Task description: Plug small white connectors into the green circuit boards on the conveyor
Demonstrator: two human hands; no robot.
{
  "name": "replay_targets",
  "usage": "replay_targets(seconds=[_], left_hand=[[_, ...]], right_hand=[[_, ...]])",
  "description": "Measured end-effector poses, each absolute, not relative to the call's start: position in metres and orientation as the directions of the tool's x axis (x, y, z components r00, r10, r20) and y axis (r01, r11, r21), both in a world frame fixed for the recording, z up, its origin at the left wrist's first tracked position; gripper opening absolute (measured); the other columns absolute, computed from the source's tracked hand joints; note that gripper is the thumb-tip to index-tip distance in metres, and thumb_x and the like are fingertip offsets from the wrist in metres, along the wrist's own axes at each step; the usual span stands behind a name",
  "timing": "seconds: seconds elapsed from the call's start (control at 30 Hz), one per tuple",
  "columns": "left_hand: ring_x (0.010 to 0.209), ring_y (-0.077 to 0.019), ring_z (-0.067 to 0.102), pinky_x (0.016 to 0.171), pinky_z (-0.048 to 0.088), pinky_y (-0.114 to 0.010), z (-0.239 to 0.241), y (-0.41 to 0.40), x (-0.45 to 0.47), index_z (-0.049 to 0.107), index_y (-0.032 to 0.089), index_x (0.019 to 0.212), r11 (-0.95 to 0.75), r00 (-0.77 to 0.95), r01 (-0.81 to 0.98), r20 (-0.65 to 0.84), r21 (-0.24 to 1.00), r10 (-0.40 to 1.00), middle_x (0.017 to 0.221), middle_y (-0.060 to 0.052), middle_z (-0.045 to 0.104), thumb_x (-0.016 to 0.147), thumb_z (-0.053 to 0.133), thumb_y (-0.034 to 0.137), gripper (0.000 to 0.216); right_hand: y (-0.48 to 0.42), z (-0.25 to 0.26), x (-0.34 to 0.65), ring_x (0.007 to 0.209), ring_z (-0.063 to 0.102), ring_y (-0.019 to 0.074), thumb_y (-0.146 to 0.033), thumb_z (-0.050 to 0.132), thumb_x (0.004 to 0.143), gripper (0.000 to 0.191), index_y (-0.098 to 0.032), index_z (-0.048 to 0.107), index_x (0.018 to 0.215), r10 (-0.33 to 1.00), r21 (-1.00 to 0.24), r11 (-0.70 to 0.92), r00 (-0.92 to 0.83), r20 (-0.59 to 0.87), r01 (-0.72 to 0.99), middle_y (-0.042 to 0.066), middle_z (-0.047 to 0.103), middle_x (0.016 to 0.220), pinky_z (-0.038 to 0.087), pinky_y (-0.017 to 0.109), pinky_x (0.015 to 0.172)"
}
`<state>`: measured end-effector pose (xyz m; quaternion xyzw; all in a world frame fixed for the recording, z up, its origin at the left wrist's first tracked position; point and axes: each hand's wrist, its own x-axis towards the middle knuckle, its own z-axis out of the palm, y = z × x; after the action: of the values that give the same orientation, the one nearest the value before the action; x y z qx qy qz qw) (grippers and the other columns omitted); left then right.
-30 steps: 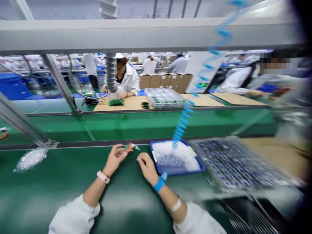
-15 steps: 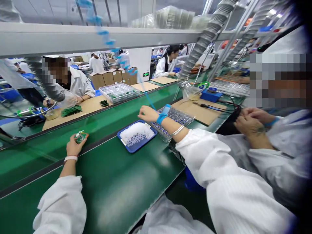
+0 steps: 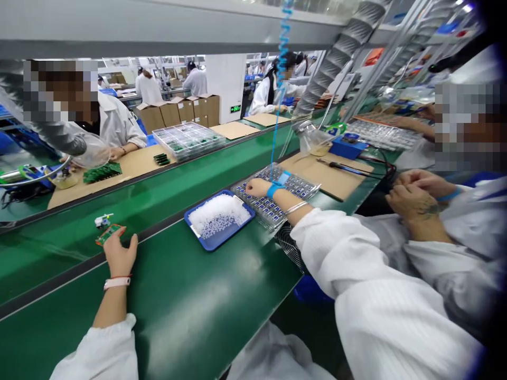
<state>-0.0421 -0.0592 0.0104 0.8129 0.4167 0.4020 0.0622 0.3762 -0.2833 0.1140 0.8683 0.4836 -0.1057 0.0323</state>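
Observation:
At the left, my left hand (image 3: 120,254) is over the edge of the green belt, its thumb spread wide from the fingers. A small green circuit board (image 3: 110,235) with orange edges lies at its fingertips, with a white connector (image 3: 102,220) just beyond. The hand does not grip the board. My right hand (image 3: 258,188), with a blue wrist strap (image 3: 274,189), is over a clear tray (image 3: 298,186) of small blue-and-silver parts. Its fingers are curled down, and whatever they hold is hidden. Beside it sits a blue tray (image 3: 214,244) of small white pieces.
A coiled blue cord (image 3: 283,47) hangs down to the wrist strap. Cardboard (image 3: 336,182) with a soldering iron (image 3: 344,168) lies at the right. A co-worker's hands (image 3: 414,195) are close on the right. Across the belt (image 3: 158,198), another person sits behind a clear divided box (image 3: 188,140).
My left hand has let go of the board on the belt and opened its thumb. My right hand has moved right and down over the parts tray. The view has shifted slightly.

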Motion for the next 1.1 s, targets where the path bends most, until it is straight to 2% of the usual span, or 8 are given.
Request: replay_targets(seconds=[0.13,0.2,0.3,0.43,0.53,0.8,1.0,1.1], left_hand=[[0.107,-0.0289,0.053,0.099,0.036,-0.046,0.013,-0.118,-0.014,0.056,0.017,0.109,-0.727,0.464,0.498,0.563,0.473,0.684,0.109,-0.012,0.06,0.08,0.053,0.038,0.036],[0.106,-0.028,0.053,0.098,0.037,-0.046,0.013,-0.149,0.0,0.055,0.018,0.11,-0.761,0.535,0.431,0.541,0.485,0.648,0.109,-0.011,0.06,0.082,0.053,0.037,0.033],[0.108,-0.0268,0.052,0.097,0.039,-0.044,0.012,-0.189,0.015,0.053,0.019,0.113,-0.797,0.65,0.342,0.488,0.497,0.583,0.111,-0.01,0.06,0.085,0.052,0.033,0.032],[0.112,-0.025,0.05,0.098,0.039,-0.042,0.011,-0.216,0.021,0.052,0.02,0.115,-0.814,0.777,0.241,0.396,0.529,0.488,0.116,-0.009,0.059,0.085,0.053,0.031,0.031],[0.11,-0.0255,0.051,0.096,0.041,-0.043,0.01,-0.216,0.02,0.055,0.021,0.113,-0.78,0.788,0.255,0.345,0.571,0.51,0.114,-0.009,0.06,0.085,0.053,0.033,0.03],[0.106,-0.0245,0.054,0.093,0.043,-0.041,0.007,-0.209,0.018,0.058,0.022,0.106,-0.705,0.763,0.28,0.295,0.652,0.575,0.111,-0.007,0.063,0.085,0.053,0.036,0.027],[0.106,-0.024,0.055,0.093,0.044,-0.041,0.007,-0.209,0.019,0.06,0.022,0.104,-0.689,0.761,0.271,0.289,0.672,0.581,0.109,-0.007,0.063,0.084,0.053,0.034,0.024],[0.105,-0.0235,0.055,0.093,0.044,-0.041,0.007,-0.209,0.019,0.06,0.022,0.103,-0.689,0.768,0.262,0.286,0.676,0.573,0.109,-0.007,0.063,0.085,0.052,0.033,0.023]], right_hand=[[-0.279,0.116,0.39,0.088,0.063,0.021,-0.017,0.059,0.074,0.024,-0.008,0.073,0.091,0.798,0.071,-0.528,0.524,-0.298,0.846,0.012,0.071,0.092,0.046,0.025,0.077],[-0.278,0.113,0.394,0.086,0.064,0.0198,-0.016,0.062,0.071,0.025,-0.009,0.073,0.092,0.793,0.102,-0.508,0.51,-0.333,0.856,0.011,0.071,0.092,0.046,0.024,0.076],[-0.278,0.105,0.396,0.084,0.064,0.0164,-0.017,0.063,0.071,0.028,-0.013,0.072,0.097,0.796,0.119,-0.464,0.472,-0.379,0.878,0.007,0.072,0.093,0.047,0.021,0.074],[-0.277,0.094,0.398,0.09,0.064,0.0218,-0.014,0.058,0.074,0.027,-0.009,0.072,0.096,0.782,0.184,-0.449,0.484,-0.393,0.875,0.012,0.071,0.095,0.048,0.028,0.078],[-0.275,0.089,0.399,0.091,0.064,0.0253,-0.012,0.057,0.072,0.027,-0.006,0.072,0.095,0.764,0.222,-0.447,0.499,-0.409,0.867,0.015,0.07,0.094,0.047,0.032,0.08],[-0.276,0.091,0.394,0.089,0.064,0.0232,-0.015,0.058,0.073,0.026,-0.009,0.071,0.095,0.747,0.271,-0.445,0.521,-0.412,0.853,0.014,0.07,0.093,0.048,0.029,0.076],[-0.276,0.091,0.394,0.088,0.064,0.0206,-0.015,0.06,0.071,0.024,-0.013,0.072,0.092,0.749,0.238,-0.469,0.526,-0.402,0.85,0.009,0.071,0.093,0.048,0.025,0.073],[-0.276,0.091,0.397,0.09,0.063,0.0195,-0.016,0.061,0.072,0.028,-0.013,0.07,0.098,0.749,0.215,-0.491,0.535,-0.391,0.844,0.009,0.07,0.098,0.047,0.024,0.074]])
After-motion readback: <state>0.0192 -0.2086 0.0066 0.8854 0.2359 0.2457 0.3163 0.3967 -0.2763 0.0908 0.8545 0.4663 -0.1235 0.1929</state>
